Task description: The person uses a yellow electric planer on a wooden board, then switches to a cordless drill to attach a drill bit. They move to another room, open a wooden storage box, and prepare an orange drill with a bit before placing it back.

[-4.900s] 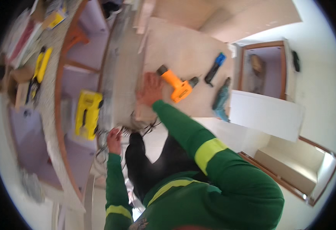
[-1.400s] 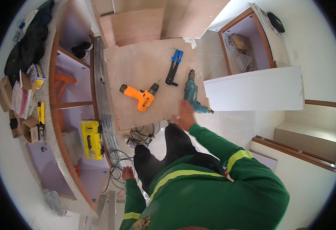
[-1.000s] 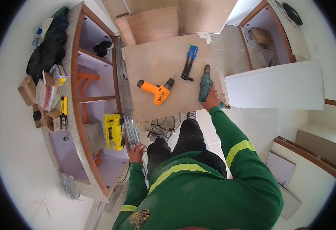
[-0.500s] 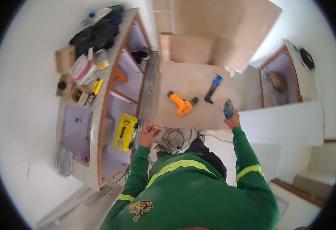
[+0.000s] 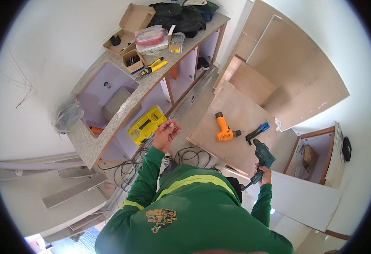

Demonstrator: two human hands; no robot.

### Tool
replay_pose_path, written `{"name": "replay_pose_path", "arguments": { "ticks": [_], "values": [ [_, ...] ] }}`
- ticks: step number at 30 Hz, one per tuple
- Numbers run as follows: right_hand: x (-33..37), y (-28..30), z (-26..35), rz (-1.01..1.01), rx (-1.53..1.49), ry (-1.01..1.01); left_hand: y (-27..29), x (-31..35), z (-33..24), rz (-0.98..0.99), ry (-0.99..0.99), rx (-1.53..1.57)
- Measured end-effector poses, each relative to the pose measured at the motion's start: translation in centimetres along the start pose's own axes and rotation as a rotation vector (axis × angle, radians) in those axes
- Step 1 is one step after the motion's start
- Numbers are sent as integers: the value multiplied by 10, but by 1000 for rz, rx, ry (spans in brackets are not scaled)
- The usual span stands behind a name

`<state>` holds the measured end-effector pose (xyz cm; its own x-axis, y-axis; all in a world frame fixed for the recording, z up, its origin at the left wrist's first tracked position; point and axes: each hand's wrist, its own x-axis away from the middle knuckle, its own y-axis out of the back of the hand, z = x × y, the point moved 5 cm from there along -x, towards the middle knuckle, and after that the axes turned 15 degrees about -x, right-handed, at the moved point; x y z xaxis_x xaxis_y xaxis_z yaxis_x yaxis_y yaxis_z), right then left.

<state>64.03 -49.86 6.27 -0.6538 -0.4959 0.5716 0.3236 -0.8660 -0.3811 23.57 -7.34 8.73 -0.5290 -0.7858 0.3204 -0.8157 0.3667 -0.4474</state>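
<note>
1. Since half a second ago, your right hand (image 5: 265, 174) has lifted the teal drill (image 5: 261, 157) off the wooden board (image 5: 236, 122), and your left hand (image 5: 165, 134) has risen from the cables to chest height.
2. At far left, a clear plastic bag (image 5: 68, 116) sits on the end of the stone table (image 5: 109, 122), beside the open sink cut-out.
3. Further along that table lie yellow-handled pliers (image 5: 153, 66), cardboard boxes (image 5: 128, 25) and a black bag (image 5: 179, 19).
4. A yellow tool case (image 5: 146, 125) rests under the table's edge, just left of your left hand.
5. Your left hand's fingers (image 5: 172, 126) are pinched narrow on something small and thin; what it is cannot be told.
6. Black cables (image 5: 192, 156) coil on the floor between your arms.
7. On the wooden board lie an orange drill (image 5: 224, 129) and, just right of it, a blue-handled tool (image 5: 257, 130).
8. Your right hand's fingers are wrapped around the teal drill's grip, holding it above the board's near-right edge, its body pointing away from you.
9. A white panel (image 5: 304, 203) lies on the floor to the right of that hand.
</note>
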Motion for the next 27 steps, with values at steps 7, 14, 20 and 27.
{"name": "replay_pose_path", "arguments": {
  "ticks": [7,14,20,27],
  "values": [
    [61,-164,71,406,76,202,-46,-22,-91,124,-177,15],
    [108,-268,98,772,-52,304,-72,-14,-182,40,-404,-377],
    [136,-303,92,943,-111,289,-91,30,-253,92,-622,-453],
    [153,-321,81,1226,-259,195,-122,76,-288,169,-678,-398]
  ]
}}
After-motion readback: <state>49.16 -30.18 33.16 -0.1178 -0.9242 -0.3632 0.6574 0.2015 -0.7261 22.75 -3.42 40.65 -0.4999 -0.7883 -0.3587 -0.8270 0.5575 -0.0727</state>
